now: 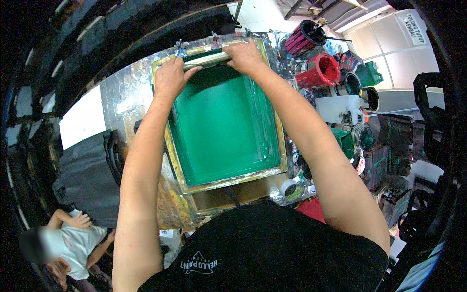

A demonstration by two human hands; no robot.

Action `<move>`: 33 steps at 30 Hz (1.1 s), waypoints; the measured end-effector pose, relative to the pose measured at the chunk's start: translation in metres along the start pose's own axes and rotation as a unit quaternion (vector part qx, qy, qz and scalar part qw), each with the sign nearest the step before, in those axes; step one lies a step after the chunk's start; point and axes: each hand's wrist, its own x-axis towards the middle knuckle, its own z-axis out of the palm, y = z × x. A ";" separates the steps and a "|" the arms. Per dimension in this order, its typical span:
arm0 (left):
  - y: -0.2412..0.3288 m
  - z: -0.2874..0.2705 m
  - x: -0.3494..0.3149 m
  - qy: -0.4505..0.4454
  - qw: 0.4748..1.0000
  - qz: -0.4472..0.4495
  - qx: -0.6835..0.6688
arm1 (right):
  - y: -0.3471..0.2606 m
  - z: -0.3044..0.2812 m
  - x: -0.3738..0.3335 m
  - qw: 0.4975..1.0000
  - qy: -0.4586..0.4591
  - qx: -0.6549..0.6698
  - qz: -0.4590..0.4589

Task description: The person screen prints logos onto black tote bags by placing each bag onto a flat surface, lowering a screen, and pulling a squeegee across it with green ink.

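A squeegee [208, 59] with a pale, worn handle lies crosswise at the far end of a screen printing frame [237, 181]. My left hand [169, 79] grips its left end, thumb along the near side. Its right end is in my right hand [244, 56], fingers closed over the top. Below the squeegee the mesh [221, 126] is coated in green ink, thicker along the right side. A dark band runs across the mesh just under the handle. The blade's lower edge is hidden. Metal clamps [181, 47] stand at the frame's far edge.
Right of the frame are a pink-streaked black bucket [297, 41], a red ink tub [318, 71], a white jerrycan [338, 109] and a tape roll [291, 189]. Black fabric [87, 175] lies to the left. Another person [80, 243] is at lower left.
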 end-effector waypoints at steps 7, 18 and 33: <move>0.010 0.000 -0.023 0.025 0.998 0.028 0.044 | -0.012 0.008 -0.024 1.000 0.019 0.010 0.006; 0.051 -0.014 -0.117 0.041 0.998 0.033 0.019 | -0.053 0.001 -0.118 1.000 0.017 0.017 -0.008; 0.120 -0.055 -0.275 -0.001 0.999 0.034 -0.018 | -0.137 -0.037 -0.283 0.996 -0.079 0.045 0.022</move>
